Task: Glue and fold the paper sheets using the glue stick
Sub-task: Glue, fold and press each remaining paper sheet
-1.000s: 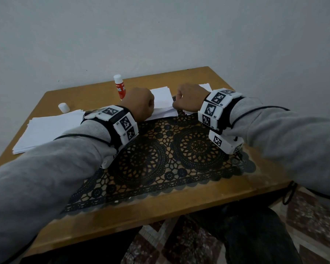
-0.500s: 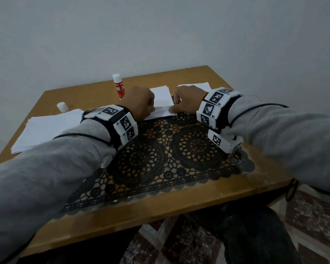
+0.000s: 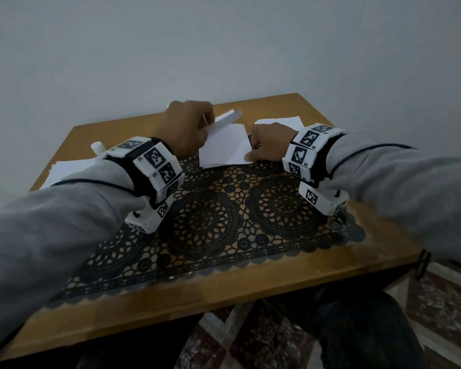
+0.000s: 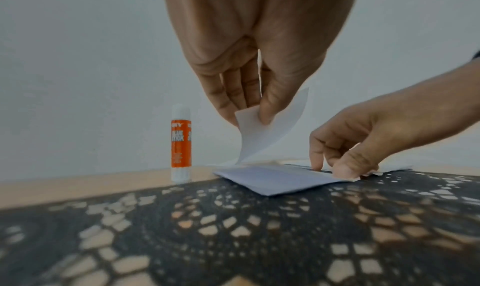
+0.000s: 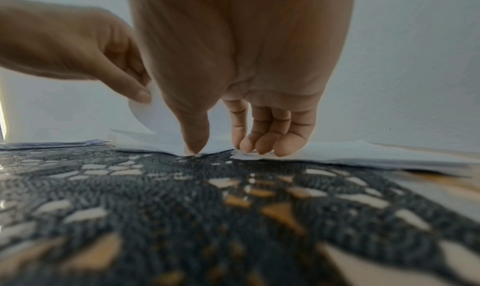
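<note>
Lifting the flap now: your left hand [image 4: 249, 68] pinches the paper sheet [image 3: 225, 147] by its edge and curls it over, your right hand [image 3: 268, 145] fingers pressing its other side to the tabletop [image 3: 357, 155] (glue stick [image 4: 181, 142] standing behind, untouched). Next: lay it flat, crease firmly.

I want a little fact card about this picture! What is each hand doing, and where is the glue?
left hand: pinches the lifted flap of the folded white paper sheet, curling it upward
right hand: thumb and fingertips press the sheet's right edge down
glue stick: orange-and-white, upright, uncapped, untouched on the wooden table
small white cap: lies apart near the stack of white paper
black lace mat: under the sheet's near edge
</note>
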A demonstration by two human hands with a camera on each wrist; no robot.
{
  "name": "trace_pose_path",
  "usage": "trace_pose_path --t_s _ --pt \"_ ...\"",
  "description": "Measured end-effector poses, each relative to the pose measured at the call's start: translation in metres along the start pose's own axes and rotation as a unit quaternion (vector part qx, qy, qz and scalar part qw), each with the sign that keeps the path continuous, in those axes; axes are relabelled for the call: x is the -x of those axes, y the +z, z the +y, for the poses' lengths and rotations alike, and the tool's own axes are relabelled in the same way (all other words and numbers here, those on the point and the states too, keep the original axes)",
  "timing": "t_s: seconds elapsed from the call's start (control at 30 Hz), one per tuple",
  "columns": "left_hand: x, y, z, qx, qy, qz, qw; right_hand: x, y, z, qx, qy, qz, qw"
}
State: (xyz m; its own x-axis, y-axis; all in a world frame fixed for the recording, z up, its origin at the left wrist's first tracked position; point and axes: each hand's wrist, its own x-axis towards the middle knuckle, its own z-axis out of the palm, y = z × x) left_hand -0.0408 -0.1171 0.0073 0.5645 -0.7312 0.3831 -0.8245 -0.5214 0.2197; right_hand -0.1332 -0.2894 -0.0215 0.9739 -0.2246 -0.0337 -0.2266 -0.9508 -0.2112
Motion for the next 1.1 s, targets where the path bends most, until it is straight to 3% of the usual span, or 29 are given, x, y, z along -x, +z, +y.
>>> trace_pose_path --t_s 0.17,0.33,0.43,0.57,0.73,0.97,1.1 --pt "0.022 -0.024 -0.003 -0.019 0.038 0.029 0.999 0.001 0.001 0.0 -0.001 0.007 -0.004 1.0" --pt "0.055 -0.045 -0.019 -0.008 0.028 0.083 0.996 0.002 -0.002 -0.004 0.013 0.023 -0.019 0.999" --pt "0.077 -0.055 -0.027 -0.02 0.035 0.037 0.999 0.002 -0.003 -0.005 0.016 0.027 -0.024 0.999" --pt "0.097 -0.054 -0.047 0.0 0.096 -0.053 0.994 0.002 -0.003 -0.004 0.01 0.029 -0.027 0.999" --pt "0.109 -0.045 -0.065 0.004 0.093 -0.134 0.987 0.003 -0.004 -0.003 0.014 0.032 -0.024 0.999" --pt "0.123 -0.045 -0.064 0.032 0.106 -0.196 0.974 0.003 -0.003 -0.004 0.008 0.026 -0.01 1.0" --pt "0.124 -0.046 -0.065 0.011 0.074 -0.24 0.968 0.003 -0.003 -0.004 -0.008 0.031 -0.001 0.999"
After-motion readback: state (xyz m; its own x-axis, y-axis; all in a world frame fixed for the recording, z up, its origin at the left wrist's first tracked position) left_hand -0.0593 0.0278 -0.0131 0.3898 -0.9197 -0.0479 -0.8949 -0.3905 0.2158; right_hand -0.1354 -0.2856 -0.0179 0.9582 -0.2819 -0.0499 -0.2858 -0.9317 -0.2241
